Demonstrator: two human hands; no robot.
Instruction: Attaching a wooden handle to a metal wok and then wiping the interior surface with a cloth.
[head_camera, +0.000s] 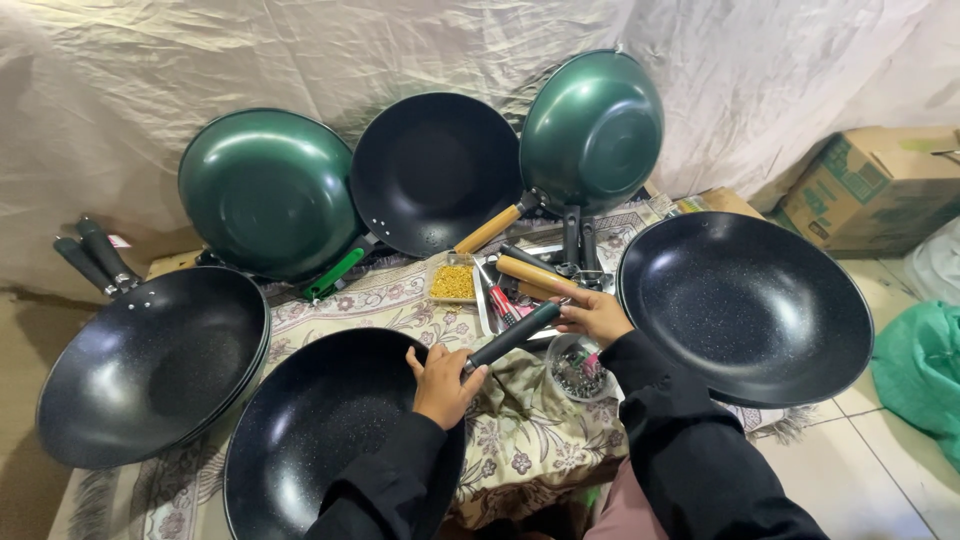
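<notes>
Nearest wok (320, 430): black, under the left hand.
Left hand (442, 382): clamped on black handle (512, 335).
Right hand (597, 314): fingers closed on the handle's far end.

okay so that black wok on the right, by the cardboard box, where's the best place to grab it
No handle shows on the black wok, so the rim is the part to grip. It tilts with the near edge low and overhanging the floral cloth; come from the front right, fingers under that edge, thumb inside the bowl.

- The near pan (320, 430) looks like black metal with tiny speckles.
- The far left pan (268, 190) is shiny green.
- The handle (512, 335) is matt black.
- The tablecloth (520, 440) is soft flowery cloth.
</notes>
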